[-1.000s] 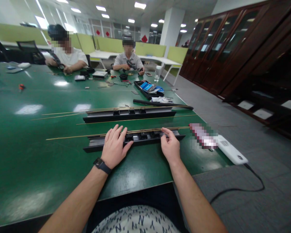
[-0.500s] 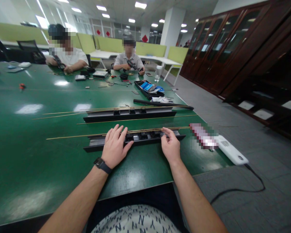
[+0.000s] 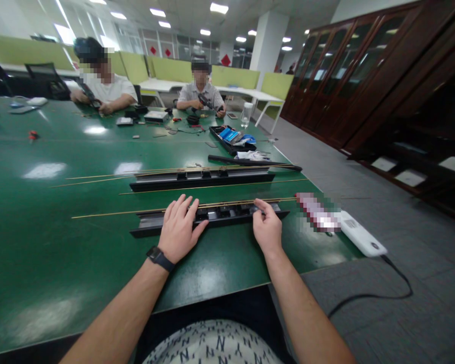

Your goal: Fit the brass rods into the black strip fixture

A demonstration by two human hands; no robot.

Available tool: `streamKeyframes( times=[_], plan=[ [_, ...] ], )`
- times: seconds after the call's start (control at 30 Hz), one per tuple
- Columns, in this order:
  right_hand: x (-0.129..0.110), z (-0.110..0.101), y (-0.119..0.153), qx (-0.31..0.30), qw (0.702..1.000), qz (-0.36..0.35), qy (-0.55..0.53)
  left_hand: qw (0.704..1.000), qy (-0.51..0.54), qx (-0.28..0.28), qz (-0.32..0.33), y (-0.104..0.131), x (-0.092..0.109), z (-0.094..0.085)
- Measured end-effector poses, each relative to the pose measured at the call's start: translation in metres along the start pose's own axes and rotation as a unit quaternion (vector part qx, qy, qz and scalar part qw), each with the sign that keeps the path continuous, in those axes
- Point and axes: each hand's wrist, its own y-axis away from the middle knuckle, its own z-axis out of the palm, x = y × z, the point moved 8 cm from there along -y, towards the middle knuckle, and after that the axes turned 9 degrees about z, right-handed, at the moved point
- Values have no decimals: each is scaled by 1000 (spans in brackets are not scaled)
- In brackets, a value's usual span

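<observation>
A long black channel (image 3: 231,220) with dark blocks inside lies across the green table in front of me. Thin golden rods (image 3: 109,214) run along its far edge. My left hand (image 3: 181,227) rests over the channel's left half, palm down, fingers spread and holding nothing. At the channel's right part, my right hand (image 3: 267,226) has thumb and index finger curled close together near the rods. What lies between those fingertips is too small to make out. Farther back sits a second black channel (image 3: 200,182) with more golden rods along it.
A phone (image 3: 315,211) and a white power strip (image 3: 360,234) with a cable lie at the right edge. Beyond the channels are a black tube (image 3: 258,163) and a black tray (image 3: 233,141) of blue items. Two people sit across the green table (image 3: 79,263).
</observation>
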Motion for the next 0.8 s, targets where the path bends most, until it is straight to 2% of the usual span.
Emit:
streamKeyframes(
  times=[0.3,0.8],
  plan=[
    [-5,4,2,-21,1000,-5,-7,1000,4,-3,-2,0,0,0],
    [-3,-1,0,2,1000,2,2,1000,0,-6,-7,0,1,-1]
  ],
)
